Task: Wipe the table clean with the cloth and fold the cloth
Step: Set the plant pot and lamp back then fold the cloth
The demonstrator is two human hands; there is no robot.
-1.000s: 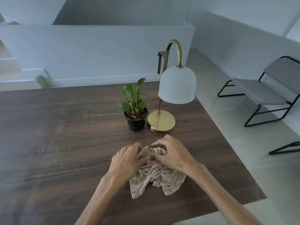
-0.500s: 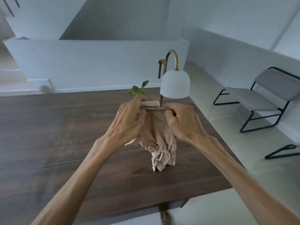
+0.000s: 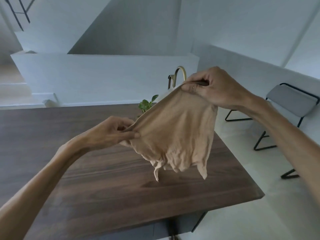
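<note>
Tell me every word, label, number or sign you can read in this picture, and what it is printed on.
None: no readable text shows anywhere in this view.
The beige cloth, stretched in the air between the left hand and the right hand, shows plain fabric only, no tag or print.
The wooden table, the plant, the brass lamp and the grey chair carry no visible lettering.

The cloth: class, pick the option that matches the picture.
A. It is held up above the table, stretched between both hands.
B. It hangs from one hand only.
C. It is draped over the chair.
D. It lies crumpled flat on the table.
A: the cloth hangs in the air, its top edge pinched by the left hand and the right hand.
</note>
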